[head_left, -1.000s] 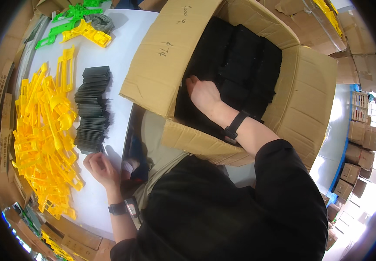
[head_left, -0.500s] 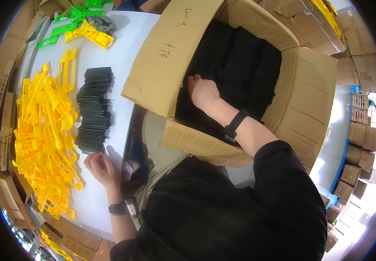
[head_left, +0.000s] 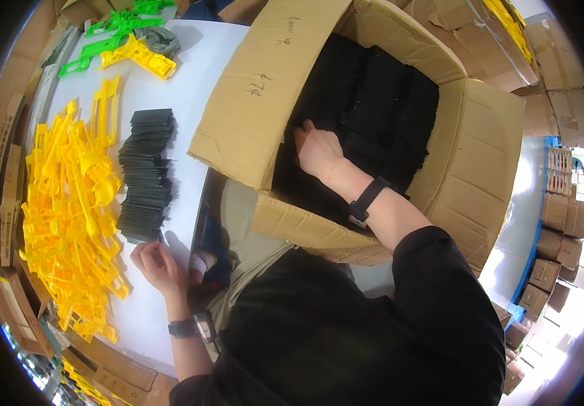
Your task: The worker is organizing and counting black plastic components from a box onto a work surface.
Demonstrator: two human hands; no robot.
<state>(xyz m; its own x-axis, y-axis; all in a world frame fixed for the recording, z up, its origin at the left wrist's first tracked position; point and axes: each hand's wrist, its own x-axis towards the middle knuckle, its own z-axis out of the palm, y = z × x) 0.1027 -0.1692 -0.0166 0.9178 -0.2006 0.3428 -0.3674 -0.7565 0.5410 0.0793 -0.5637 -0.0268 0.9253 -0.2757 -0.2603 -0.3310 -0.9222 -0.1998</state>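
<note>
Left of the cardboard box (head_left: 238, 101), the left hand (head_left: 159, 266) is loosely curled, apart from the right hand (head_left: 319, 151), which is lowered inside over packed black pieces (head_left: 381, 88); whether any is gripped cannot be told. Beyond, also left of the box, black plates (head_left: 146, 176) are lined up.

Carton (head_left: 238, 115) brown, packed pieces (head_left: 380, 95) black, plastic frames (head_left: 75, 216) yellow (farther frames (head_left: 102, 45) bright green), tabletop (head_left: 144, 325) white.

Free to pass along the desk (head_left: 194, 81) between the row of black plates (head_left: 146, 176) and the box flap (head_left: 241, 128); blocked leftward by the yellow pile (head_left: 68, 216), at the row's near end by the left hand (head_left: 161, 268). Open from above into the carton (head_left: 319, 233), save under the right forearm (head_left: 393, 218).
</note>
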